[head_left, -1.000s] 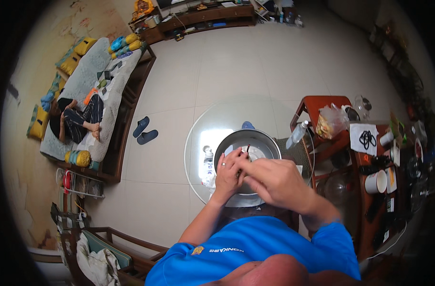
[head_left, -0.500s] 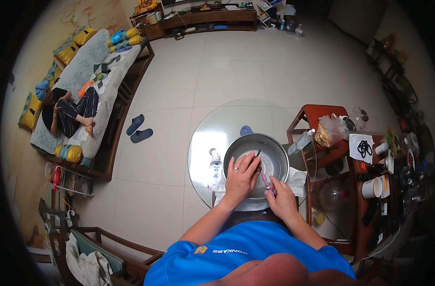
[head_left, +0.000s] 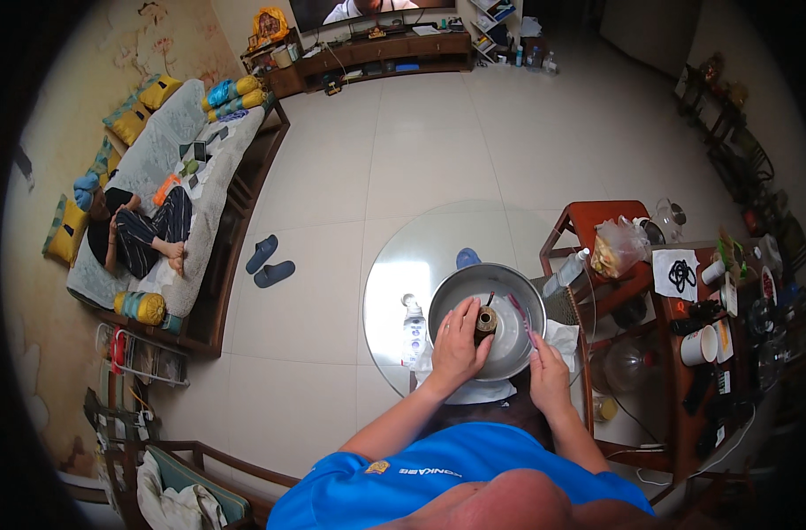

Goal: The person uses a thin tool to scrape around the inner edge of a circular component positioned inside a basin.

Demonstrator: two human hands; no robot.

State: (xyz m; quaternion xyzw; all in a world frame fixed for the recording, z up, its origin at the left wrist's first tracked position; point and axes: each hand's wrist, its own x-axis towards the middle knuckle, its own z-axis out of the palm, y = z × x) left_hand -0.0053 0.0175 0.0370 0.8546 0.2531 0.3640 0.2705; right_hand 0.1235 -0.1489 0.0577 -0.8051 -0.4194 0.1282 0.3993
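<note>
A round metal basin [head_left: 463,284] stands on the glass table in front of me. My left hand [head_left: 457,344] is closed around a small dark brown vessel [head_left: 485,321] with a round opening facing up, held over the basin. A thin dark stick-like part [head_left: 490,299] shows beside it; whether it is joined to the vessel I cannot tell. At the basin's right rim, my right hand [head_left: 550,374] grips a pink toothbrush [head_left: 518,309], its head pointing up and away over the basin, apart from the vessel. White paper or cloth [head_left: 487,391] lies under the basin.
A white bottle [head_left: 413,331] stands left of the basin, a clear bottle [head_left: 566,269] to its right. The wooden side table [head_left: 677,353] at right is crowded with a cup and small items. Slippers [head_left: 274,272] lie on the floor; a person [head_left: 155,225] reclines on the sofa.
The toothbrush has moved right, away from the vessel, and points farther up. The vessel's round opening now faces up into view. The whole view has shifted slightly.
</note>
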